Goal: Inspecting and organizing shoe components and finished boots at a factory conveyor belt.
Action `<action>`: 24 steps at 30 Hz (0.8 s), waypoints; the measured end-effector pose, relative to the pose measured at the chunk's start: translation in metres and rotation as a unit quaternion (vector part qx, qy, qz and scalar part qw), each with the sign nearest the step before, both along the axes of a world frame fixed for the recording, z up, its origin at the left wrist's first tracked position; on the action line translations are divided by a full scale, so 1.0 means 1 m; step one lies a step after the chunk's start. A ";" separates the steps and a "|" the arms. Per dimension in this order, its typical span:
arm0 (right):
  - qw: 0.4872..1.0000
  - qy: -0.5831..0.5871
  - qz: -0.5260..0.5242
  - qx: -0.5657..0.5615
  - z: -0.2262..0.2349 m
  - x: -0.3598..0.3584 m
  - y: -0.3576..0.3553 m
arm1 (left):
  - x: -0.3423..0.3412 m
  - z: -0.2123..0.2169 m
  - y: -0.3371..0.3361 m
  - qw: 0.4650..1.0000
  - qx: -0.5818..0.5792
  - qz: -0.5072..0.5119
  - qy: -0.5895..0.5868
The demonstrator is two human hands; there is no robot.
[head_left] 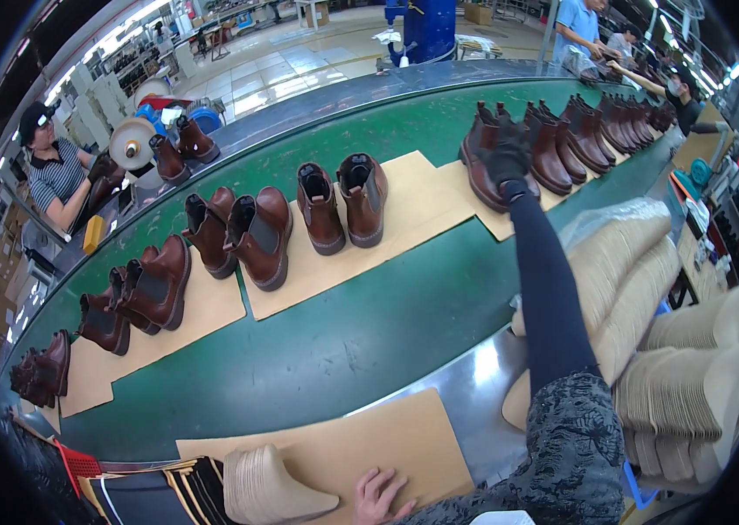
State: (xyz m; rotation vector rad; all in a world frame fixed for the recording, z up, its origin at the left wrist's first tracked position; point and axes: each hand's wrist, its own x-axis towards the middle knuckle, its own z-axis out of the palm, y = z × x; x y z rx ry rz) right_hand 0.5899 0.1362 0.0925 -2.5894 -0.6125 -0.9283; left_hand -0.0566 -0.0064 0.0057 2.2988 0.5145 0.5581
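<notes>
My right hand [508,156], in a black glove, reaches far across the green conveyor belt [369,332] and grips the top of a brown ankle boot [477,166], the nearest of a long row of boots. That boot stands on a tan cardboard sheet [413,206]. Down at the lower edge, my bare left hand [380,496] lies flat, fingers spread, on another cardboard sheet [361,442]. A stack of beige insoles [269,490] sits just left of it.
Pairs of brown boots [341,203] stand on cardboard sheets along the belt. Large stacks of beige insoles [676,350] fill the right side. A person [59,171] works at a buffing wheel [132,144] at the left; other people [579,31] stand at the far right.
</notes>
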 end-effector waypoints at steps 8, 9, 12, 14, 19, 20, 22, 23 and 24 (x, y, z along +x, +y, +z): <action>0.984 0.141 0.053 -0.093 0.008 0.089 -0.014 | 0.003 -0.029 -0.016 0.987 -0.146 0.070 0.024; 0.977 0.167 0.058 -0.120 0.021 0.082 -0.002 | -0.001 -0.041 -0.027 0.971 -0.208 0.119 -0.012; 0.969 0.170 0.106 -0.145 0.025 0.087 0.000 | -0.002 -0.043 -0.040 0.953 -0.256 0.155 -0.037; 0.977 0.108 0.149 -0.105 0.021 0.104 -0.033 | 0.001 -0.031 -0.026 0.960 -0.245 0.133 -0.025; 0.977 0.137 0.161 -0.025 0.030 0.061 -0.040 | -0.007 -0.008 -0.003 0.997 0.005 -0.027 0.068; 0.971 0.171 0.167 0.012 0.043 0.050 -0.044 | -0.007 -0.006 -0.001 0.998 0.009 -0.028 0.062; 0.963 0.162 0.216 -0.016 0.071 0.027 -0.047 | -0.008 0.004 0.002 0.998 0.007 -0.032 0.055; 0.954 0.150 0.255 -0.042 0.088 0.014 -0.052 | -0.009 0.007 0.003 0.998 0.000 -0.035 0.051; 0.932 0.193 0.306 -0.032 0.107 -0.016 -0.051 | -0.009 0.008 0.005 0.998 0.008 -0.037 0.051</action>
